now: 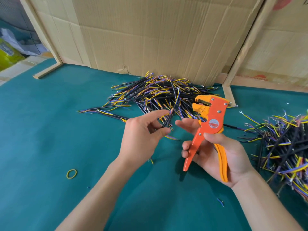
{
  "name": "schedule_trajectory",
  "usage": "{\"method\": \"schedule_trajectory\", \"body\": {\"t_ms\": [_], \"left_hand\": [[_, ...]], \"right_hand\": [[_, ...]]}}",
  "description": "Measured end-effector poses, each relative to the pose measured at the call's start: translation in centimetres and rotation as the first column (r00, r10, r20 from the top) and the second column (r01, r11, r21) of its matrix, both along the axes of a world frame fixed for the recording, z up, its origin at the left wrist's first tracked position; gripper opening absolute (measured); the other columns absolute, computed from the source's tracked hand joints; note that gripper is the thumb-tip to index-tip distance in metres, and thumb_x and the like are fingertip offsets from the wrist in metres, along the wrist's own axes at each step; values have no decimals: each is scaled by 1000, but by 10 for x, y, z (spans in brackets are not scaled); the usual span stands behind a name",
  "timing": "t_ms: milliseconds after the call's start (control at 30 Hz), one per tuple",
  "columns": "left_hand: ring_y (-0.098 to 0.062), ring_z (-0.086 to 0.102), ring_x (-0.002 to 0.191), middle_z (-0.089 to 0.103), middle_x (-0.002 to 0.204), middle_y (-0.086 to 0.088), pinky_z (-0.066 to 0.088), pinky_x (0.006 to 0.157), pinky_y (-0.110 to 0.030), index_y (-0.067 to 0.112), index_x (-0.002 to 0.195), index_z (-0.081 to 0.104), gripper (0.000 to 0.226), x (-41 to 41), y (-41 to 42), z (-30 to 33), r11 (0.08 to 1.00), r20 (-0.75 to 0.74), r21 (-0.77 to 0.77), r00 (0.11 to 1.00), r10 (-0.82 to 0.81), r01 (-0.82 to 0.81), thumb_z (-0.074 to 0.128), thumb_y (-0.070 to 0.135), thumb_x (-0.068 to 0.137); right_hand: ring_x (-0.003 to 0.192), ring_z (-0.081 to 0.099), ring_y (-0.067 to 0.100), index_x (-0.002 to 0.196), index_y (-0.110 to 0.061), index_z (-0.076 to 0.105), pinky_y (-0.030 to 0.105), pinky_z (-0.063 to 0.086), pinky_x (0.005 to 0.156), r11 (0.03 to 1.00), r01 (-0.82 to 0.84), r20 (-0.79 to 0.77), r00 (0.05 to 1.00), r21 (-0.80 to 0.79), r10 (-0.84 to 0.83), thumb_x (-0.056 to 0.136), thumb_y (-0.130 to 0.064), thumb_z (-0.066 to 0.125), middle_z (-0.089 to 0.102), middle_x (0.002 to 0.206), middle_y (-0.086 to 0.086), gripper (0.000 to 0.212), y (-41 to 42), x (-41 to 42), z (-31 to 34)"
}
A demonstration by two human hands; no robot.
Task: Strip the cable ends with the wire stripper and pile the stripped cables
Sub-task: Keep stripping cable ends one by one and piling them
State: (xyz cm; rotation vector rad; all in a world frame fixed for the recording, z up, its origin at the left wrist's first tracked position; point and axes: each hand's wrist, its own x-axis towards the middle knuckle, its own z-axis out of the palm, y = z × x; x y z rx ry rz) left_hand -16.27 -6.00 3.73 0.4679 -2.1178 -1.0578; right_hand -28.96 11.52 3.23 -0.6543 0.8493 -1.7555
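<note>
The right hand (221,157) grips the orange-and-yellow wire stripper (208,129) by its handles; its long axis runs up and slightly right, the yellow head pointing away from the person toward the cardboard. The left hand (141,137) pinches a short black cable (167,120), tilted up to the right, its frayed end aimed at the stripper's head and apart from it. Both hands hover above the teal tabletop (50,130). Beyond them lies a heap of black cables with yellow and blue cores (155,95), against a creased brown cardboard sheet (158,39). A second such cable heap (286,144) sits right. A yellow rubber band (71,173) lies near left.
</note>
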Motion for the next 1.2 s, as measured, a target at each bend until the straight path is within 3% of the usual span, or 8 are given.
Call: {"method": "schedule_trajectory", "body": {"t_ms": [233,400,700,833,933,1033,1100,1200], "left_hand": [[-26,57,69,58,74,8,53,60,-42,45,117,61,43,2,11,-5,910,138,-415,989,60,3,76,22,84],[-26,52,74,57,72,2,53,56,-43,29,117,74,36,0,13,-6,842,116,-538,986,118,-37,79,17,84],[-21,63,86,62,112,-1,55,67,-42,21,97,77,8,0,12,-9,897,70,-429,986,149,-105,77,20,88],[-23,62,100,71,106,4,51,85,-40,19,111,75,22,0,11,-6,913,111,-404,988,107,-53,65,31,94],[-27,60,107,71,111,-1,42,96,-32,19,122,70,28,7,-15,-2,898,102,-388,958,268,-209,60,22,97],[-35,51,120,64,129,-6,39,106,-39,21,127,69,36,22,-53,-7,867,343,-444,850,399,-228,61,7,94],[-34,49,122,64,129,-4,43,103,-44,23,124,71,34,26,-60,-13,879,443,-428,799,406,-210,62,9,95],[-34,51,114,65,113,-5,49,92,-46,20,113,74,24,26,-58,-14,873,391,-429,824,411,-232,64,9,95]], "right_hand": [[84,67,29,138,-5,61,43,56,76,999,23,-55,998,31,-22,70,-20,89,63,130,15,75,-5,6,-4],[83,68,29,138,-8,62,43,57,75,996,52,-38,998,76,-49,78,-12,72,56,146,12,61,-5,6,-5],[84,67,32,141,0,55,45,57,75,997,17,-30,999,79,-15,81,-11,69,54,150,10,63,-8,9,-7],[83,67,32,139,0,56,44,57,72,993,66,-19,998,94,-65,79,-9,71,57,146,11,62,-8,8,-9],[84,70,30,137,-2,58,42,59,71,973,205,9,978,106,-207,79,-8,66,61,144,5,59,-9,4,-9],[92,73,32,140,-9,57,40,60,71,928,356,60,930,109,-363,72,-12,72,63,141,-1,70,-8,-4,-10],[100,73,34,139,-12,59,40,60,71,903,413,88,901,119,-424,74,-13,69,64,135,3,66,-8,-6,-10],[101,73,32,139,-13,59,40,60,69,891,437,75,891,125,-447,77,-13,63,65,137,-4,62,-10,-4,-8]]}}
